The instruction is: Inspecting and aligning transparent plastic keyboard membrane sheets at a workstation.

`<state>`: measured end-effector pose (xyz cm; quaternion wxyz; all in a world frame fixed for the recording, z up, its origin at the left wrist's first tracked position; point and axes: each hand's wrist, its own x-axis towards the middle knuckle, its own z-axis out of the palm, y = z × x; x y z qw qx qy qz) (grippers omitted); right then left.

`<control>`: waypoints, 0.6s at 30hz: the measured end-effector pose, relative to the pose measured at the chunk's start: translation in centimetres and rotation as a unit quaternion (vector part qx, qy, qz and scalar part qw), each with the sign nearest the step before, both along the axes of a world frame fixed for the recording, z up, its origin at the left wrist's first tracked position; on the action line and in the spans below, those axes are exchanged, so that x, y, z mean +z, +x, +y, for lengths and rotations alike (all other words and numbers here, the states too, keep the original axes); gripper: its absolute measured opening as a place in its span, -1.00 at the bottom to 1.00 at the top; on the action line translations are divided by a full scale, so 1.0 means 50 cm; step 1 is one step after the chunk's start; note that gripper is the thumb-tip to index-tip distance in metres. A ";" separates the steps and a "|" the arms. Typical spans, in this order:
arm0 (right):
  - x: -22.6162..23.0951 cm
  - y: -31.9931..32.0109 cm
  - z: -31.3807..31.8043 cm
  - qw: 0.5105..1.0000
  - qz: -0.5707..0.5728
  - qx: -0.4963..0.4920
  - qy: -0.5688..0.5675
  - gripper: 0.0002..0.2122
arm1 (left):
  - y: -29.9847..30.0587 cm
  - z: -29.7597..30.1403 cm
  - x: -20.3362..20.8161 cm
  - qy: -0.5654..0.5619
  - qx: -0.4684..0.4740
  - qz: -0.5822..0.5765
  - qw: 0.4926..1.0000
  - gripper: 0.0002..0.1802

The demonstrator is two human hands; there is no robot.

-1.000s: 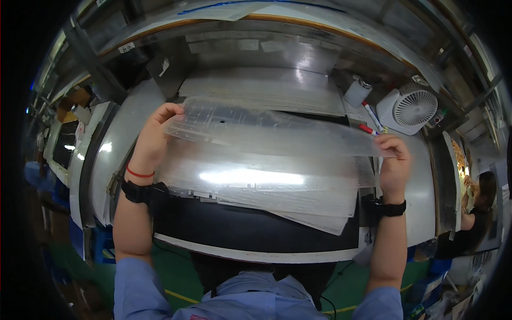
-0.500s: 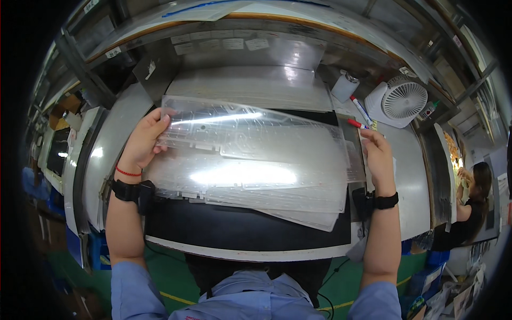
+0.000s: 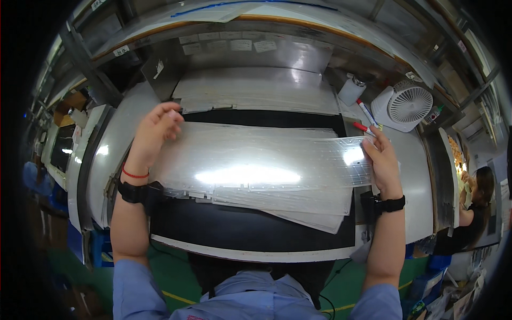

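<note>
A clear plastic sheet (image 3: 341, 160) spans much of the bench, with bright glare across it. Its right end is pinched in my right hand (image 3: 385, 162), thumb on top. My left hand (image 3: 159, 130) is raised by the left end of the sheets, its fingers loosely curled and apart, holding nothing. Under the held sheet is a fanned stack of similar sheets (image 3: 298, 208), its near right corner sticking out. The stack rests on a black mat (image 3: 240, 226). Close to my right fingertips lies a red marker (image 3: 362, 128).
Behind the mat is another pile of flat sheets (image 3: 261, 93). A small white fan (image 3: 408, 106), a white bottle (image 3: 352, 89) and a second marker (image 3: 367, 113) stand or lie at the back right. A shelf edge (image 3: 256, 18) runs overhead. Another person (image 3: 474, 197) sits at far right.
The left end of the clear sheet has come down from my left hand, which has let go. My right hand, earlier beside the sheet, now grips its right end.
</note>
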<state>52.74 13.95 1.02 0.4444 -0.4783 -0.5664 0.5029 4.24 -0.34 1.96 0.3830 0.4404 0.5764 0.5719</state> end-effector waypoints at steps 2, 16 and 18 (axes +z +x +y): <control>-0.002 0.006 0.005 0.999 0.014 0.030 -0.011 -0.54 | 0.018 -0.017 0.007 -0.047 -0.112 0.090 0.989 -0.79; -0.002 0.007 0.008 0.999 -0.042 0.032 0.014 -0.65 | 0.128 -0.063 0.050 0.071 -0.238 0.390 0.887 -0.75; -0.004 0.008 0.009 0.998 -0.036 0.035 0.026 -0.67 | 0.106 -0.056 0.038 -0.058 -0.179 0.238 0.953 -0.80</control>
